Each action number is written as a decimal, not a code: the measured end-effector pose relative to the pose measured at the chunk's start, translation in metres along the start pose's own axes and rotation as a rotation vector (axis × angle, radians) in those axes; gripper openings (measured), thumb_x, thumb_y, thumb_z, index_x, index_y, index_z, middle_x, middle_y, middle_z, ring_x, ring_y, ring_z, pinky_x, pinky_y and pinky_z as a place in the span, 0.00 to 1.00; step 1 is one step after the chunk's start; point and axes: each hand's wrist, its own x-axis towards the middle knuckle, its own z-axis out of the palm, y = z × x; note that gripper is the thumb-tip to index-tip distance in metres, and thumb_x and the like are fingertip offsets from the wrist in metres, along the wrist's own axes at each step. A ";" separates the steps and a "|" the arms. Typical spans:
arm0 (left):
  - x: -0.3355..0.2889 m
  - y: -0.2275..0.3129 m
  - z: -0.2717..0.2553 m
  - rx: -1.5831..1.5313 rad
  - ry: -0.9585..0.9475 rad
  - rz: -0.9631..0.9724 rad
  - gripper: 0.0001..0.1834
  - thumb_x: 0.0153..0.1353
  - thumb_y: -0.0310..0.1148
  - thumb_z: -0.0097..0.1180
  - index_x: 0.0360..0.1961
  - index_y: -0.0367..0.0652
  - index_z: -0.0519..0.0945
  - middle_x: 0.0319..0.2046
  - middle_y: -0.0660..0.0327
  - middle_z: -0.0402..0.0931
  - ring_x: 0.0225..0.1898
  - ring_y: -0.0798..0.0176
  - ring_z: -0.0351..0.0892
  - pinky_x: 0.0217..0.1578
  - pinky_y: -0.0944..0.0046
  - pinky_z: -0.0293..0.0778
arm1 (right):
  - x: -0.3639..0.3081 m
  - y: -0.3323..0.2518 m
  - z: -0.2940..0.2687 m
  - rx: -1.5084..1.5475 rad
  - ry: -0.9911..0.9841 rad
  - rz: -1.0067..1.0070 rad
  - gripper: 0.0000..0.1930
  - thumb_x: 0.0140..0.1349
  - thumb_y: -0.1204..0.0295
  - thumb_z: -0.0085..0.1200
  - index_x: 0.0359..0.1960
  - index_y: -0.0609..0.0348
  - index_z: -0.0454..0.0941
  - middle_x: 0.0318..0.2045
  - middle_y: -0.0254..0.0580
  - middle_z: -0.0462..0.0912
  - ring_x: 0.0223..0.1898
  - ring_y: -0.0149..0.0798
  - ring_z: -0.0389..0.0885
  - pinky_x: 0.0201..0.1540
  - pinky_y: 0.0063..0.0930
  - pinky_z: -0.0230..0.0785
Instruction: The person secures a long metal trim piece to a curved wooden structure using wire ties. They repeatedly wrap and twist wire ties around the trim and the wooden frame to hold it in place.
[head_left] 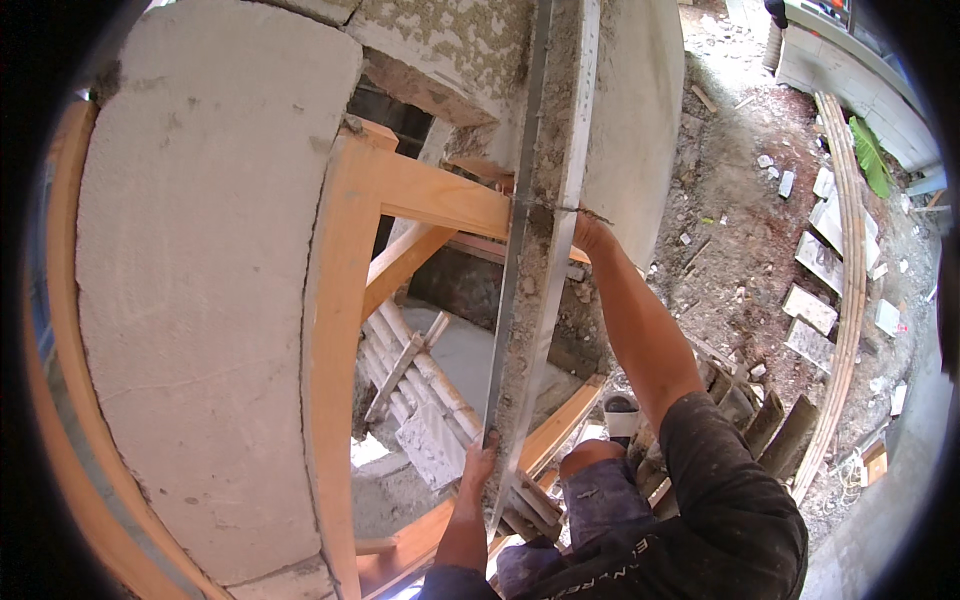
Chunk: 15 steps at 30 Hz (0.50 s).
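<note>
A long, straight metal-edged bar [541,250], its middle face caked with rough grey mortar, runs upright and slightly tilted in front of me. My left hand [480,460] is closed round its left edge, low down. Higher up, my right hand [593,233] grips the right edge, with most of the fingers hidden behind it. A thin dark wire [575,210] crosses the bar beside my right hand. Behind the bar, a wooden frame's crosspiece [445,195] meets an upright wooden post [338,330].
A plastered wall panel [210,260] stands left of the frame. Bamboo poles [425,365] lie beyond the opening. A white bucket [621,415] sits near my knee. Long thin poles [850,260], broken slabs [810,307] and rubble cover the ground at right.
</note>
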 end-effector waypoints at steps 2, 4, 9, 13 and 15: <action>-0.001 -0.001 0.000 0.004 0.001 0.002 0.28 0.61 0.53 0.40 0.43 0.37 0.74 0.34 0.41 0.75 0.42 0.42 0.74 0.41 0.54 0.67 | 0.000 -0.006 0.000 0.188 -0.039 0.043 0.25 0.58 0.65 0.49 0.57 0.59 0.62 0.53 0.36 0.69 0.55 0.36 0.65 0.56 0.32 0.57; -0.001 -0.002 0.000 0.017 -0.011 -0.011 0.28 0.61 0.54 0.40 0.41 0.37 0.74 0.33 0.41 0.75 0.40 0.42 0.74 0.39 0.53 0.67 | -0.001 -0.017 -0.002 0.227 -0.019 0.099 0.25 0.58 0.65 0.49 0.57 0.59 0.62 0.53 0.36 0.69 0.55 0.36 0.66 0.56 0.32 0.58; 0.001 -0.004 0.000 0.022 0.001 0.017 0.28 0.60 0.55 0.41 0.39 0.37 0.75 0.30 0.41 0.75 0.37 0.42 0.75 0.37 0.52 0.67 | -0.018 -0.045 -0.002 0.064 0.096 0.129 0.25 0.58 0.65 0.49 0.57 0.59 0.62 0.53 0.36 0.69 0.54 0.36 0.66 0.56 0.32 0.58; 0.004 -0.008 0.005 0.006 0.015 0.002 0.27 0.60 0.55 0.41 0.40 0.38 0.75 0.31 0.41 0.75 0.38 0.41 0.74 0.38 0.53 0.67 | -0.026 -0.056 0.011 0.068 0.139 0.133 0.25 0.58 0.65 0.49 0.56 0.59 0.63 0.53 0.36 0.69 0.54 0.36 0.66 0.56 0.32 0.58; 0.004 -0.011 0.007 -0.008 0.025 0.008 0.27 0.59 0.54 0.42 0.40 0.38 0.75 0.31 0.41 0.75 0.38 0.41 0.74 0.39 0.53 0.68 | -0.026 -0.059 0.015 0.062 0.140 0.133 0.25 0.58 0.65 0.49 0.56 0.59 0.63 0.53 0.36 0.69 0.54 0.36 0.66 0.56 0.32 0.58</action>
